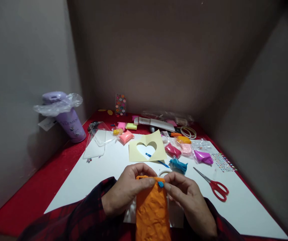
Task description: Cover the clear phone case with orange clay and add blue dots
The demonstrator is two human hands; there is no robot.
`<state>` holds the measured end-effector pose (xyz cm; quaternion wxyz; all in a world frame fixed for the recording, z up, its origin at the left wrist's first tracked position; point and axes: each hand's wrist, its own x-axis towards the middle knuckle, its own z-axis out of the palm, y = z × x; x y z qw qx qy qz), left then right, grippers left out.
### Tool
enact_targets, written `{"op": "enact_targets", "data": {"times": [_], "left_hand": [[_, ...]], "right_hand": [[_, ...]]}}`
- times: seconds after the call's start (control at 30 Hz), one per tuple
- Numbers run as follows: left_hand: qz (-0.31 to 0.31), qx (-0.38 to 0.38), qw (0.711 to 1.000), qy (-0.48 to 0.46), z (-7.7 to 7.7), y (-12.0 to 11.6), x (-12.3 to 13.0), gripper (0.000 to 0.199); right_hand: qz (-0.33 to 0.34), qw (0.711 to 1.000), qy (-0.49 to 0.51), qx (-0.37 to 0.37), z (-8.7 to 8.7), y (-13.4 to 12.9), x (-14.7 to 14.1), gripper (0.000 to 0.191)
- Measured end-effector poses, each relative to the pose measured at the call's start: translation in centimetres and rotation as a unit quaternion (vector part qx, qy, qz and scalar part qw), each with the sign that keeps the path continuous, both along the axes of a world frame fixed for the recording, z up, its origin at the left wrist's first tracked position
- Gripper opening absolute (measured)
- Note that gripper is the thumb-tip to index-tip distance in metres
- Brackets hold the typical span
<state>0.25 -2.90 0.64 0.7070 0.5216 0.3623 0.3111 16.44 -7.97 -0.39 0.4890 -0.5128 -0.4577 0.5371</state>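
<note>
A slab covered in bumpy orange clay (152, 211), looking like a phone case, stands upright in front of me. Its lower end runs out of view. My left hand (131, 184) is closed on its top left, fingers behind the upper edge and thumb across the front. A small lump of blue clay (161, 184) sits at the top right corner. My right hand (187, 195) is pinched at that corner, the thumb tip against the blue lump. Just beyond lies an opened packet of blue clay (178, 165), next to a blue pen-like tool (163, 164).
Yellow paper with a heart cut-out (133, 152) lies ahead. Red-handled scissors (217, 189) and a gem sticker sheet (222, 162) are at right. Clear phone cases (96, 147) lie left, near a purple tumbler (71, 124). Clay packets (173, 150) are scattered on the white board (71, 187).
</note>
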Motion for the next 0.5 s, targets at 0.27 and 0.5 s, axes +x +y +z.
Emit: {"op": "enact_targets", "data": {"times": [0.27, 0.5], "left_hand": [[0.01, 0.007, 1.0, -0.004, -0.07, 0.11, -0.22, 0.012], [0.011, 0.008, 1.0, 0.003, 0.2, -0.1, 0.03, 0.012]], "right_hand": [[0.033, 0.997, 0.061, -0.033, -0.35, 0.05, 0.33, 0.018], [0.023, 0.996, 0.076, -0.037, -0.78, 0.65, 0.27, 0.016]]}}
